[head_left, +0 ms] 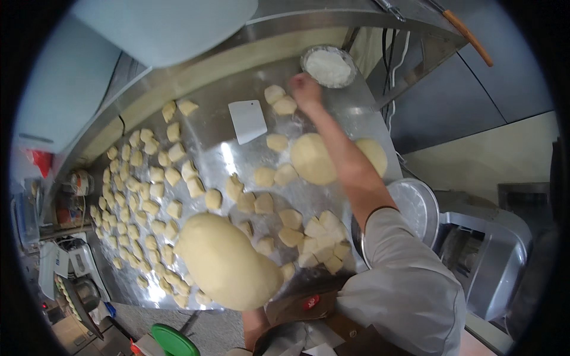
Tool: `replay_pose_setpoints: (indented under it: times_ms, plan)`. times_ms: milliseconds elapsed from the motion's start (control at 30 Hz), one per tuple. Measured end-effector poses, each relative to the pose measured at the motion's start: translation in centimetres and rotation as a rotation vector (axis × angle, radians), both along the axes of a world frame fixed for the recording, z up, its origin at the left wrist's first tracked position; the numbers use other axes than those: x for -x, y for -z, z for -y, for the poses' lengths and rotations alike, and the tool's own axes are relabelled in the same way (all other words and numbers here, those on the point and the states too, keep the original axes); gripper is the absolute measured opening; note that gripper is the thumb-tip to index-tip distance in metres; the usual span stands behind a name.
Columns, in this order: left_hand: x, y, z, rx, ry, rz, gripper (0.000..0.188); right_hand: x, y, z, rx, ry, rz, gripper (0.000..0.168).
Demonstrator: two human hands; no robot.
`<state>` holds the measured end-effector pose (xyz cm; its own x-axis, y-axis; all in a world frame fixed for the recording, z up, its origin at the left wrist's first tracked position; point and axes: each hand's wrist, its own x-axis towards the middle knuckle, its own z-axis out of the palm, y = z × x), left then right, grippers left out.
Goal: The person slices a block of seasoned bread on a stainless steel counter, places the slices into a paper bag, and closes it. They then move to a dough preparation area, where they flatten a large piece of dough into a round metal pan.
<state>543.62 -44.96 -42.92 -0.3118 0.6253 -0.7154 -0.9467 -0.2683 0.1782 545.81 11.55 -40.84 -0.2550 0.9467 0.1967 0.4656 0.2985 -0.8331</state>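
Observation:
My right hand [306, 90] is stretched across the metal table, between a bowl of white flour [329, 67] and two dough pieces [280, 100]. It is motion-blurred, so its grip cannot be made out. A large smooth lump of dough [227, 262] looms close to me, overlapping the table's near edge. My left forearm [254, 327] runs under this lump, which hides my left hand and appears to rest on it. A flat white dough scraper [248, 121] lies left of my right hand. Beneath my right forearm are larger rounds of dough [313, 159].
Many small cut dough pieces [133, 200] cover the left of the steel table [205, 129]. More pieces cluster at the near right [324, 238]. A round metal pan [414, 209] and a silver machine [494, 262] stand at right. A shelf edge [303, 20] overhangs the back.

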Motion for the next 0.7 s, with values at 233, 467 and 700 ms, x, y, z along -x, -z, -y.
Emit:
replay_pose_setpoints:
  times_ms: [233,467,700]
  plan:
    - [0.9,0.6,-4.5,0.004,0.062,-0.007,0.051,-6.8,6.0,-13.9,0.054,0.126,0.272,0.036]
    - [0.2,0.3,-7.0,-0.014,0.088,-0.008,0.051,-7.3,9.1,-17.6,0.209,0.052,0.183,0.041]
    - [-1.0,-0.6,-3.7,-0.061,0.082,-0.07,0.051,-14.8,-1.4,-9.1,0.761,0.001,-0.846,0.038]
